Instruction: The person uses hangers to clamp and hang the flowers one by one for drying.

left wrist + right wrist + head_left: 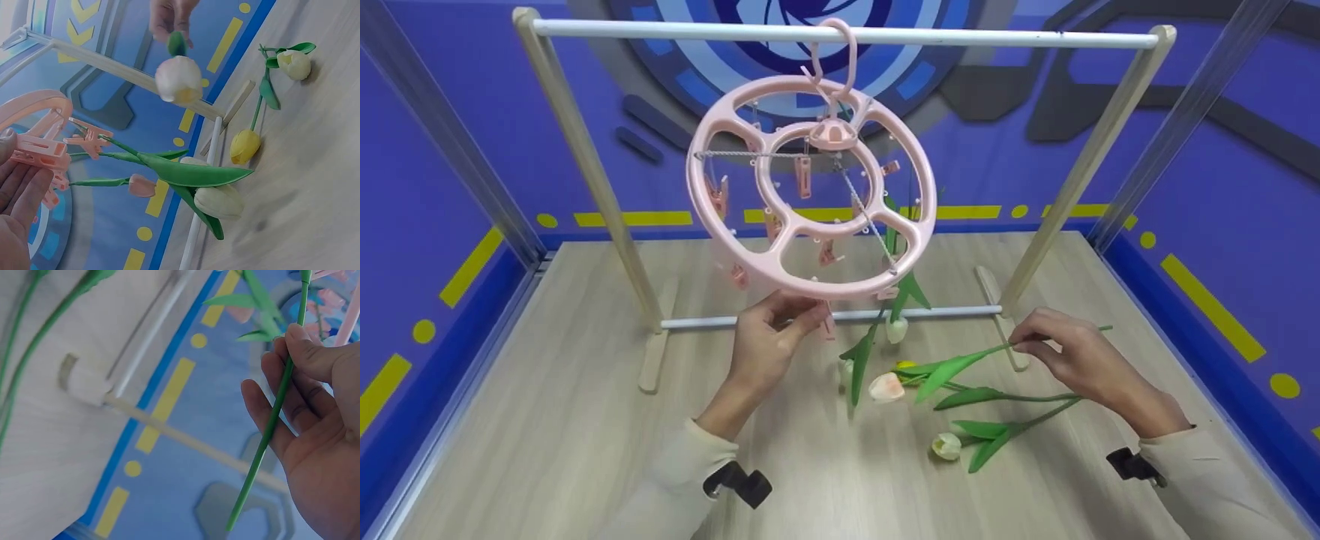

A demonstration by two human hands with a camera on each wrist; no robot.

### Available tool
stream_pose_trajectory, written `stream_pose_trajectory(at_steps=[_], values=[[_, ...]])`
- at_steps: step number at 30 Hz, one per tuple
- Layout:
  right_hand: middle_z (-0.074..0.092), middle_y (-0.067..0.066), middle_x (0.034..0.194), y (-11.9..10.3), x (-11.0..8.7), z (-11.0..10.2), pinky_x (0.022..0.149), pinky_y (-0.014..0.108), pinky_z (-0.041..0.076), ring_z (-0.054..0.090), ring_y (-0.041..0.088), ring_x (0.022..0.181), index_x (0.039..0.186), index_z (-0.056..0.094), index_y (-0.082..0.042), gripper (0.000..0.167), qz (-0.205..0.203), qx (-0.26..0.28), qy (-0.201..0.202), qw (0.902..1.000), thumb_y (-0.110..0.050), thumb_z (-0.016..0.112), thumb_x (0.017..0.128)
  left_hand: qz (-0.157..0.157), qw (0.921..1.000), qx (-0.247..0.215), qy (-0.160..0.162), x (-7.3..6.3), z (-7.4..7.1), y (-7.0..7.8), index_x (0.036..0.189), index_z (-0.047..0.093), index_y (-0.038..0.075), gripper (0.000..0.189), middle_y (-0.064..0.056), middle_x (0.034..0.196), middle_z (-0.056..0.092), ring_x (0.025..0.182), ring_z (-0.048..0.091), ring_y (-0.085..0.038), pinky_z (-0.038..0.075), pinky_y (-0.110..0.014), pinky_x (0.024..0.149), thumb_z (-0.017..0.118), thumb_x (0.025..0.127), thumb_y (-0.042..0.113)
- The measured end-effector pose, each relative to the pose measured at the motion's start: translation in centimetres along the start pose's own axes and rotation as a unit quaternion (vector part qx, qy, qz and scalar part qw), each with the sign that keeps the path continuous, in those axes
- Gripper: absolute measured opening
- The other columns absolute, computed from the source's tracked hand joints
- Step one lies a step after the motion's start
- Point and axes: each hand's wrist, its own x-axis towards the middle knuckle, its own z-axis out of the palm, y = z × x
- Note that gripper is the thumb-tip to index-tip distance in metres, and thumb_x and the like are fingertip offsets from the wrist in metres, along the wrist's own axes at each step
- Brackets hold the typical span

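Stem-clipping is apparently proceeding: left hand (765, 334) is pinching pink clothespin (829, 325); right hand (1072, 356) is pinching tulip stem (274, 415), likely needing alignment next.

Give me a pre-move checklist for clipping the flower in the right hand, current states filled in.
1. Right hand secure on the tulip: ok, thumb and finger pinch its stem.
2. Left hand on a pink clip: ok, pinched between thumb and fingers.
3. Clip jaws open wide enough: cannot tell, the view doesn't settle it.
4. Stem end in the clip: not ok, it is free and well apart.
5. Hook over the white rail: ok.
6. Rack standing on the table: ok.
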Motion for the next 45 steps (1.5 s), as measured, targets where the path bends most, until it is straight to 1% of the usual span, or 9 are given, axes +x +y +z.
stream_pose_trajectory(at_steps=[5,9,12,19,26,33,38,40,45], values=[[0.071,-0.001,0.096,-1.4,1.7,0.2,0.080,0.011,0.052,0.067,0.014,0.085,0.101,0.073,-0.014,0.041,-0.007,-0.003,-0.004,1.0000,0.022,0.079,0.081,-0.006,1.0000,-0.007,-0.002,0.0,0.2,0.2,0.112,0.077,0.008,0.019,-0.002,0.105,0.077,0.098,0.072,-0.022,0.061,-0.033,0.085,0.083,0.095,0.013],[0.070,-0.002,0.096,-2.2,3.0,0.3,0.072,0.013,0.050,0.063,0.011,0.081,0.102,0.073,-0.013,0.038,-0.010,-0.005,-0.009,0.9999,0.019,0.080,0.082,-0.012,0.9998,-0.013,-0.004,0.1,0.4,0.4,0.112,0.077,0.007,0.020,-0.003,0.104,0.077,0.097,0.072,-0.023,0.061,-0.033,0.084,0.084,0.094,0.013],[0.069,0.000,0.095,-2.7,4.0,0.6,0.070,0.014,0.049,0.061,0.010,0.079,0.103,0.073,-0.011,0.036,-0.022,-0.002,-0.013,0.9997,0.017,0.081,0.082,-0.014,0.9997,-0.017,-0.005,0.1,0.6,0.6,0.113,0.077,0.007,0.021,-0.003,0.104,0.077,0.097,0.073,-0.023,0.062,-0.035,0.084,0.084,0.094,0.012],[0.069,0.000,0.097,-3.7,6.1,1.5,0.078,0.012,0.053,0.064,0.013,0.084,0.101,0.074,-0.007,0.032,-0.051,-0.011,-0.007,0.9986,0.016,0.082,0.082,-0.018,0.9992,-0.033,-0.012,0.1,1.1,1.2,0.115,0.076,0.004,0.025,-0.006,0.105,0.078,0.098,0.075,-0.024,0.063,-0.038,0.087,0.085,0.093,0.011],[0.069,0.000,0.095,-4.8,8.0,2.3,0.078,0.014,0.051,0.063,0.014,0.083,0.100,0.075,-0.008,0.032,-0.079,-0.032,0.003,0.9964,0.015,0.084,0.081,-0.023,0.9985,-0.048,-0.017,0.0,1.8,2.0,0.120,0.073,0.002,0.029,-0.007,0.109,0.077,0.101,0.075,-0.025,0.063,-0.038,0.091,0.083,0.094,0.010],[0.070,0.001,0.096,-5.5,9.3,3.5,0.080,0.015,0.054,0.065,0.016,0.085,0.098,0.075,-0.006,0.028,-0.092,-0.044,0.010,0.9948,0.015,0.084,0.081,-0.028,0.9970,-0.070,-0.016,-0.2,2.3,2.4,0.122,0.072,0.001,0.032,-0.009,0.111,0.077,0.102,0.075,-0.026,0.062,-0.038,0.092,0.083,0.094,0.009],[0.070,0.002,0.096,-5.9,9.8,4.2,0.071,0.027,0.059,0.065,0.016,0.085,0.099,0.075,-0.006,0.027,-0.094,-0.049,0.004,0.9944,0.013,0.084,0.082,-0.028,0.9957,-0.085,-0.023,-0.3,2.5,2.5,0.125,0.070,0.000,0.034,-0.011,0.113,0.076,0.102,0.074,-0.028,0.062,-0.039,0.093,0.082,0.094,0.006],[0.070,0.001,0.097,-6.1,9.9,4.4,0.070,0.031,0.060,0.066,0.016,0.086,0.100,0.075,-0.006,0.026,-0.090,-0.049,-0.002,0.9948,0.012,0.084,0.084,-0.026,0.9958,-0.084,-0.026,-0.3,2.6,2.5,0.125,0.070,0.000,0.034,-0.010,0.112,0.076,0.102,0.075,-0.028,0.062,-0.039,0.093,0.082,0.094,0.006],[0.071,0.000,0.098,-6.5,10.3,4.8,0.074,0.033,0.063,0.067,0.016,0.089,0.101,0.076,-0.007,0.024,-0.084,-0.054,-0.010,0.9949,0.009,0.084,0.086,-0.021,0.9967,-0.072,-0.029,-0.2,3.0,2.6,0.124,0.071,0.001,0.032,-0.009,0.110,0.077,0.100,0.076,-0.025,0.063,-0.037,0.091,0.082,0.095,0.009]])
